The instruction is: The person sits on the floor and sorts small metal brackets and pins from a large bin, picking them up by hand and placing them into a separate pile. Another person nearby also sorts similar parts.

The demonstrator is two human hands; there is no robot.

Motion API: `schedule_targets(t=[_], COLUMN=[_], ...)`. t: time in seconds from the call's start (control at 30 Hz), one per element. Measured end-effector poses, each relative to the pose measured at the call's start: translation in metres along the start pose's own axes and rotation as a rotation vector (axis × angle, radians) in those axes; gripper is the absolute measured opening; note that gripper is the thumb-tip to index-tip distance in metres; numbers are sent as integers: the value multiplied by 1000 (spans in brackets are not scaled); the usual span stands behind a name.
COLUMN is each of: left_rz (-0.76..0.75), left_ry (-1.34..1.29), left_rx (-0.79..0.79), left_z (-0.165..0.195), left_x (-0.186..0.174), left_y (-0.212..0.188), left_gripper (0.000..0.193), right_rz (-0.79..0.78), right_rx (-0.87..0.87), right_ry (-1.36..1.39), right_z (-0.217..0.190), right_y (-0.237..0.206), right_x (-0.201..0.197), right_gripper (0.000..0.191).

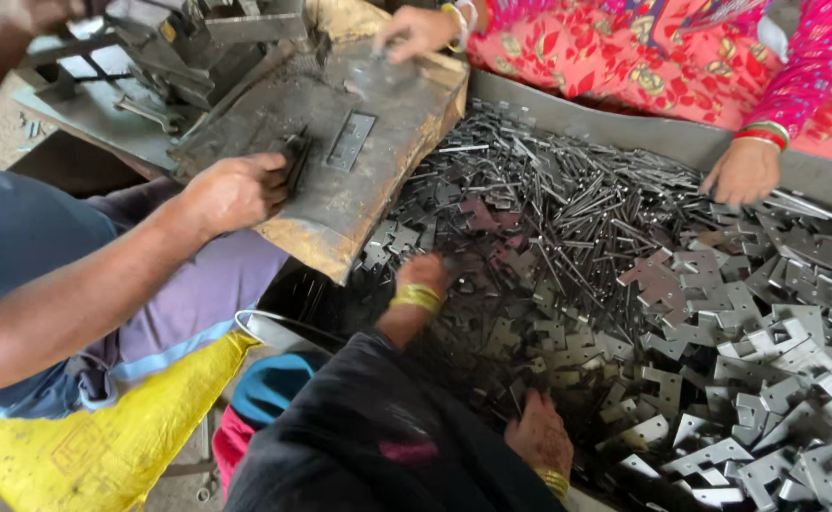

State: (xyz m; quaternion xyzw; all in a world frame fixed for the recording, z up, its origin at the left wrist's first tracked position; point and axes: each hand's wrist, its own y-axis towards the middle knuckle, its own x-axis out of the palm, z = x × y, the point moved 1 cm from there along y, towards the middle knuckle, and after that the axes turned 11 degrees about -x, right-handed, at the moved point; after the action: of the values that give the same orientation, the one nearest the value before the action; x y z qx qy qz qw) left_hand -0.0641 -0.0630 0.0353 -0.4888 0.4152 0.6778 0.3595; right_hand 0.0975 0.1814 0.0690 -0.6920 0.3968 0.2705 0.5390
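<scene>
A big heap of small grey stamped metal brackets (pixel 719 322) and thin metal pins (pixel 567 199) fills a shallow metal tray (pixel 624 123). My left hand (pixel 422 275), with a gold bangle at the wrist, reaches down into the dark brackets near the tray's left side, and its fingers are buried among them. My right hand (pixel 539 436), also bangled, rests on the brackets at the tray's near edge with its fingers curled under. A black sleeve (pixel 368 427) covers my arms. What either hand holds is hidden.
A worn wooden block (pixel 359 180) with a metal plate slopes over the tray's left end. A co-worker in blue rests a hand (pixel 236 190) on it, beside a press tool (pixel 179 47). A person in pink has one hand (pixel 743 171) in the pins. A yellow sack (pixel 103 446) lies lower left.
</scene>
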Motion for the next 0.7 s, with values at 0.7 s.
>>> schedule_targets(t=[0.7], left_rz=[179], left_ry=[218], left_rx=[-342], left_z=[-51], left_x=[-124], left_y=[172], left_gripper=[27], right_rz=[168], right_rx=[-42], right_ry=[133], right_z=[17], right_y=[14], right_x=[23], right_gripper=[46])
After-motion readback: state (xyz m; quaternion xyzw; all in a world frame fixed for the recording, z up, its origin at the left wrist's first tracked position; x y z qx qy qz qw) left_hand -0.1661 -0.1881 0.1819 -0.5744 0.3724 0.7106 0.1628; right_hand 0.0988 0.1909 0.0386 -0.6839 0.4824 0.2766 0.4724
